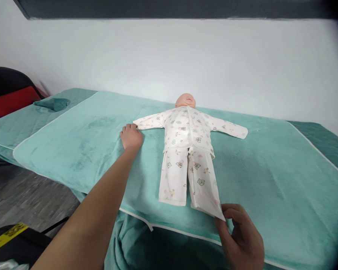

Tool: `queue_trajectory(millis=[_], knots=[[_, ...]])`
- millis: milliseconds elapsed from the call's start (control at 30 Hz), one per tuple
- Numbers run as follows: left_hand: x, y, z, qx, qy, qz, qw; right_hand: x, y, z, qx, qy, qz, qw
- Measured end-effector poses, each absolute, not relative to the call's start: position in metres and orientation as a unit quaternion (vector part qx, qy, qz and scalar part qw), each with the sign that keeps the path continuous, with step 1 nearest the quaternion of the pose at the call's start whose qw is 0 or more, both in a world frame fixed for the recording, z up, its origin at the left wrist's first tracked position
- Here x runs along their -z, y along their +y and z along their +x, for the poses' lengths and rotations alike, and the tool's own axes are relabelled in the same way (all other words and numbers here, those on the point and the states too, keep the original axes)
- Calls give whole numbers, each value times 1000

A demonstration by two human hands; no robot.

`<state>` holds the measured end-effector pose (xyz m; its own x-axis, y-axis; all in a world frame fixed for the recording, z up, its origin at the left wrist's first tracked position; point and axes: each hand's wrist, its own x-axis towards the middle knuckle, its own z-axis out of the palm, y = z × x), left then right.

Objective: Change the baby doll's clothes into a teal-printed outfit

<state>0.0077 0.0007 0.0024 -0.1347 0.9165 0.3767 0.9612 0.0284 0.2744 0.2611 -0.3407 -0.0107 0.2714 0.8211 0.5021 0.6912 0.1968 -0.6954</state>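
A baby doll (186, 100) lies on its back, its head towards the wall. It wears a white long-sleeved baby top (180, 127) with small printed animals, sleeves spread to both sides. Matching baby pants (173, 180) stretch towards me below it. My left hand (132, 137) is by the cuff of the left-side sleeve, fingers bent and closed at its edge; the fingertips are partly hidden. My right hand (240, 234) pinches the hem corner of the right pant leg between thumb and fingers, pulling that corner out to a point.
A teal padded cover (270, 180) with white piping spreads over the bed, its front edge hanging near me. A white wall (157, 56) stands behind. At the far left is a black and red chair (11, 95). A dark item with a yellow label (8, 238) sits lower left.
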Motion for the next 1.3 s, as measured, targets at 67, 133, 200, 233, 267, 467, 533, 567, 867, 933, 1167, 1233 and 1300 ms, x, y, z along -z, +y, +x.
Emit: queue_trajectory(millis=[67,133,200,233,267,467,533,567,867,933,1167,1233,1300], knots=[[-2,1,8,235,-716,-655,50,16,-341,263,-72,-614,-634,465],[-3,0,8,235,-717,-654,47,20,-341,264,-80,-646,-626,429],[-3,0,8,236,-717,-655,38,22,-340,267,-88,-670,-613,409],[-3,0,8,237,-716,-655,34,21,-340,269,-90,-675,-608,407],[-4,0,8,237,-716,-656,31,20,-339,272,-91,-675,-607,410],[-5,-3,9,243,-716,-653,36,-1,-326,291,-63,-606,-654,449],[-5,-4,9,254,-714,-652,35,-11,-315,292,-43,-594,-655,465],[-5,-5,9,258,-711,-654,35,-15,-309,291,-37,-593,-652,472],[-1,-1,7,248,-685,-685,28,-22,-270,260,-169,-682,-578,415],[0,0,7,246,-688,-682,29,-13,-273,255,-220,-668,-577,416],[-1,2,7,228,-703,-673,39,-16,-257,274,-204,-509,-628,552],[-1,2,7,227,-704,-672,42,-30,-230,288,-174,-471,-644,577],[-2,2,7,228,-704,-671,45,-41,-193,301,-154,-445,-657,589]])
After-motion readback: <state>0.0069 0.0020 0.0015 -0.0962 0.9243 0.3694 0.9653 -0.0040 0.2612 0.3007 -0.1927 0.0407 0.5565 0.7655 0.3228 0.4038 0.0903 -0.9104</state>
